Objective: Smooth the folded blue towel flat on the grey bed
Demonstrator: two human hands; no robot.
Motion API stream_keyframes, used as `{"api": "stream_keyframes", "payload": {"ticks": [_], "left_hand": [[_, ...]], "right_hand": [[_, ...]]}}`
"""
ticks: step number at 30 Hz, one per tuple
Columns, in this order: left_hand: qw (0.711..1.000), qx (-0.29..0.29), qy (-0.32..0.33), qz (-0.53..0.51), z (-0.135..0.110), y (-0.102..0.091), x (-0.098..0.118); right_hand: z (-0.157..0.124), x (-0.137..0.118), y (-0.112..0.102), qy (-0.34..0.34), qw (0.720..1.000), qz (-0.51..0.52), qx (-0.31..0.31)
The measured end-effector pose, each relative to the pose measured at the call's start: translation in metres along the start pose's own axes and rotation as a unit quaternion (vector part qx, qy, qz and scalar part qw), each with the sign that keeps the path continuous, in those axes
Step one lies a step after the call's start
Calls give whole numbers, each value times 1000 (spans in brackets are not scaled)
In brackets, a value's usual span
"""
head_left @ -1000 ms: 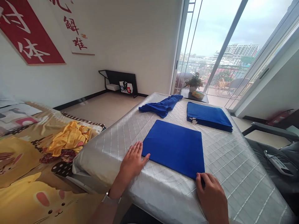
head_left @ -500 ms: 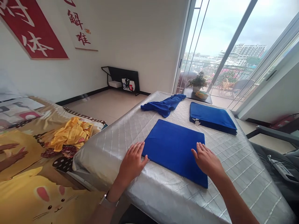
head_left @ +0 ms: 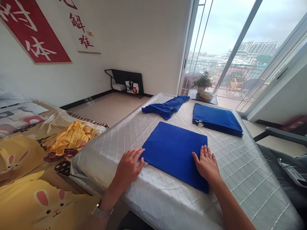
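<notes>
A flat blue cushion cover (head_left: 175, 153) lies on the silver quilted table cover (head_left: 168, 198), with a small tag at its left corner. My left hand (head_left: 129, 166) rests by that corner, fingers stretched out and touching the left edge. On the opposite edge my right hand (head_left: 207, 164) lies flat on the fabric, thumb apart from the fingers. Neither hand grips anything. Behind the cover is a crumpled blue cloth (head_left: 166, 108). A neat stack of blue covers (head_left: 217, 119), with white tags at its near left corner, sits at the back right.
To the left are yellow bunny-print cloths (head_left: 55, 204) and a rumpled yellow cloth (head_left: 74, 137) on a patterned bedspread. Another person's hand (head_left: 7, 177) shows at the left edge. A dark chair (head_left: 278, 137) holding a power strip (head_left: 292, 172) stands right; a potted plant (head_left: 203, 83) stands behind.
The blue cover and both my hands sit slightly further left in view. My right palm has come flatter onto the cover. At far left, the other person's hands have moved down, uncovering a bunny print.
</notes>
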State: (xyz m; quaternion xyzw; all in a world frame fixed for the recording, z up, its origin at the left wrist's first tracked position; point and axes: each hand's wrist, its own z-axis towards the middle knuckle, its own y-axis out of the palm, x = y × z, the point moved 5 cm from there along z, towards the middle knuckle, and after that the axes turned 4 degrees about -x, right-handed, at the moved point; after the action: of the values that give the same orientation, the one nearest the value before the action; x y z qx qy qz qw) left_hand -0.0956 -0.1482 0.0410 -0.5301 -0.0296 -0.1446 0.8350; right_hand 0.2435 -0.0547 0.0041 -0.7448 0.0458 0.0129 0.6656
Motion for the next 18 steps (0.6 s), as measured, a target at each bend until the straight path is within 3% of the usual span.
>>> {"api": "stream_keyframes", "payload": {"ticks": [2, 5, 10, 12, 14, 18], "left_hand": [[999, -24, 27, 0, 4, 0, 11], [985, -99, 141, -24, 17, 5, 50], [909, -187, 365, -70, 51, 23, 139], [899, -198, 385, -66, 70, 38, 167], [908, -205, 362, -56, 86, 58, 187], [925, -212, 309, -63, 100, 94, 202]], "right_hand": [[1, 1, 0, 2, 1000, 1, -2], [1, 3, 0, 8, 1000, -2, -10], [-3, 2, -5, 11, 999, -41, -19], [-5, 0, -6, -12, 997, -66, -22], [-7, -1, -7, -35, 995, -86, -32], [-8, 0, -6, -35, 994, -94, -46]]}}
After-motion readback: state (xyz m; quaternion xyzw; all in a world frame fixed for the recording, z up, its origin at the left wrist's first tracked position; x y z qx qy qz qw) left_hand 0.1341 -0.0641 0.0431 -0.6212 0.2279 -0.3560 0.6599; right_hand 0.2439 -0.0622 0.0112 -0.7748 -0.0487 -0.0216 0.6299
